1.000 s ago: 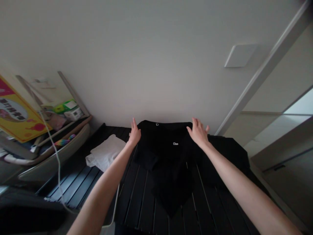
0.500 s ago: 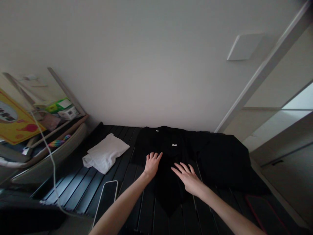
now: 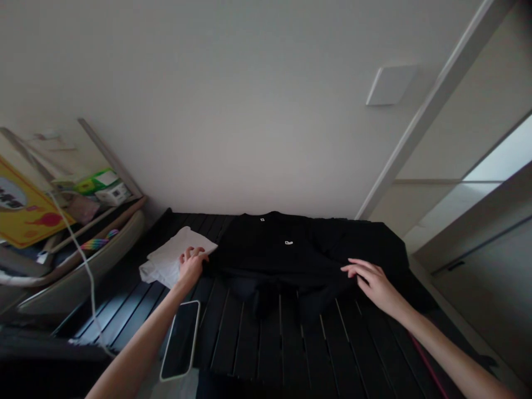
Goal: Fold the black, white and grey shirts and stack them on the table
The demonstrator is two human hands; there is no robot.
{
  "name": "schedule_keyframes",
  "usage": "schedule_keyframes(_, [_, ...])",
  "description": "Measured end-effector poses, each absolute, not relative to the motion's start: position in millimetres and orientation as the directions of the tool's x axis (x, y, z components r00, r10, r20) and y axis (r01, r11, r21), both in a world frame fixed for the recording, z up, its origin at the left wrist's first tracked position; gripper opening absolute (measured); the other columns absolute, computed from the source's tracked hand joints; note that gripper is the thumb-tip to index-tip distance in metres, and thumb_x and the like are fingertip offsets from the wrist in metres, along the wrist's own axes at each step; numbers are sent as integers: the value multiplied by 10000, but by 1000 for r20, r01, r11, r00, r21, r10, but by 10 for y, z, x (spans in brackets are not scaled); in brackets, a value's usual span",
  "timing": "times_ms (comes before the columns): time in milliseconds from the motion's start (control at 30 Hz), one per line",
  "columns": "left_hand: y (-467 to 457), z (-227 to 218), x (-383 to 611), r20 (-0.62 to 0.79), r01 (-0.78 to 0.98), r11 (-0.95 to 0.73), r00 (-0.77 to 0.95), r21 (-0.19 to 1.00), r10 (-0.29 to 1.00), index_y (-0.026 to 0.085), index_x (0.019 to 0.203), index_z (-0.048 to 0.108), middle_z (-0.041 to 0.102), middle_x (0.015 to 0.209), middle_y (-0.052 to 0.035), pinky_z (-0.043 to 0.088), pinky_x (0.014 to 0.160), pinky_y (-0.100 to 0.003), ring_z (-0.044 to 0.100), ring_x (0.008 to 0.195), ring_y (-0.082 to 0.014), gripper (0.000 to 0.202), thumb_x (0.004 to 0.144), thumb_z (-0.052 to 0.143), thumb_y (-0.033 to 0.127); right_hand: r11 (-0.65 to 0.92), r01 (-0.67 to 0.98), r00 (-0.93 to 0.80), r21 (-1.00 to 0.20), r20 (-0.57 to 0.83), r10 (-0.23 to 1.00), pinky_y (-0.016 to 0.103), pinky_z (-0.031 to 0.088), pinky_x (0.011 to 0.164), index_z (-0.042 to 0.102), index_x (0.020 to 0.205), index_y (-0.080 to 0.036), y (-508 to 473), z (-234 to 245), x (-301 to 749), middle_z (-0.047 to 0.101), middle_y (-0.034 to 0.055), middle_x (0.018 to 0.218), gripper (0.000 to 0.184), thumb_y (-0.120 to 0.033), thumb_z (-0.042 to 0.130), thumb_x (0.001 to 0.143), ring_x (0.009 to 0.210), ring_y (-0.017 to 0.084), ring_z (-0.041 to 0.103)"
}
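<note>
A black T-shirt with a small white neck label and a white mark on its front lies across the black slatted surface. My left hand has its fingers curled at the shirt's left edge, over the corner of a folded white cloth; it appears to grip the black fabric. At the shirt's lower right, my right hand pinches the cloth between thumb and fingers. Between the hands, the lower edge hangs in loose folds. More black fabric lies to the right, its kind hard to make out.
A phone in a pale case lies near the front left edge. A white cable hangs at the left, before a cart with a yellow box. A white wall rises behind the slatted surface.
My hands have moved apart, the left toward the white cloth and the right to the shirt's right side. The shirt's lower part, earlier bunched to a point in front, is now spread wide.
</note>
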State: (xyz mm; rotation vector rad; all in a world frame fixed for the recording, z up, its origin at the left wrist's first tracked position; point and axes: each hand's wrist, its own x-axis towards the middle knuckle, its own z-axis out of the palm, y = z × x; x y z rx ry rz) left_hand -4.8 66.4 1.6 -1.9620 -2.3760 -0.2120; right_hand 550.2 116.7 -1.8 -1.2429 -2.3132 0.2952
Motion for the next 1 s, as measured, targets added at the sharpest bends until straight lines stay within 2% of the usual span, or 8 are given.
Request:
schedule_keyframes(133, [459, 44, 313, 100, 989, 122, -131, 85, 986, 270, 1216, 600, 444, 1420, -69, 251, 1018, -549, 251, 1330, -326, 608, 709, 413, -8, 541, 771, -472, -337, 267, 840, 468, 399, 1012, 583, 1186, -261, 931, -107, 5274, 566, 61, 1320, 544, -59, 395, 717, 1281, 242, 449])
schedule_keyframes(300, [148, 180, 1321, 81, 851, -385, 382, 357, 921, 302, 1328, 494, 500, 1386, -22, 276, 1065, -444, 346, 1314, -227, 726, 674, 407, 0, 765, 590, -785, -258, 40, 619, 506, 291, 1086, 409, 1390, -345, 285, -369, 4677, 374, 39, 1493, 810, -34, 482, 646, 1362, 264, 330])
schedule_keyframes(400, [66, 341, 1693, 67, 725, -498, 535, 475, 842, 304, 1358, 453, 509, 1388, -14, 282, 1069, -420, 379, 1316, -211, 750, 668, 389, 17, 749, 633, -754, -196, 66, 654, 549, 268, 1076, 533, 1289, -267, 105, -509, 4452, 449, 107, 1433, 709, 32, 436, 653, 1324, 297, 382])
schedule_keyframes(467, [93, 405, 1842, 43, 684, -543, 602, 487, 797, 299, 1349, 459, 513, 1386, -21, 326, 1035, -397, 441, 1278, -209, 667, 735, 373, 51, 719, 652, -715, -242, 118, 689, 525, 286, 1071, 610, 1151, -221, 89, -485, 4376, 556, 109, 1320, 590, 49, 392, 675, 1246, 270, 472])
schedule_keyframes(600, [234, 311, 2015, -104, 813, -523, 560, 255, 822, 305, 1352, 435, 511, 1376, -67, 415, 928, -402, 599, 1090, -237, 591, 795, 448, 111, 636, 616, -617, -465, 217, 756, 460, 341, 1054, 573, 1107, -260, 153, -149, 4407, 656, 26, 1119, 536, 16, 385, 688, 1122, 212, 553])
schedule_keyframes(700, [281, 174, 2002, -208, 893, -437, 451, 111, 868, 249, 1269, 497, 620, 1171, -94, 446, 872, -383, 652, 947, -233, 553, 747, 495, 66, 554, 602, -479, -575, 295, 827, 429, 398, 1010, 573, 1050, -276, 224, 156, 4585, 658, 29, 1079, 394, -73, 396, 763, 1133, 231, 526])
schedule_keyframes(833, [157, 215, 1652, -67, 875, -397, 430, 276, 901, 204, 1023, 567, 617, 1055, -66, 441, 865, -306, 614, 963, -200, 294, 762, 483, 97, 480, 594, -319, -646, 359, 877, 421, 429, 976, 615, 977, -267, 282, 398, 4993, 669, 42, 1024, 267, -191, 437, 793, 1074, 252, 548])
schedule_keyframes(1000, [-246, 537, 814, 110, 804, -326, 314, 498, 943, 198, 895, 547, 588, 911, -34, 434, 803, -276, 563, 866, -171, 166, 760, 467, 142, 422, 554, -242, -717, 347, 906, 438, 350, 1061, 694, 872, -276, 252, 427, 5652, 706, 36, 1000, 321, -240, 391, 775, 1172, 262, 525])
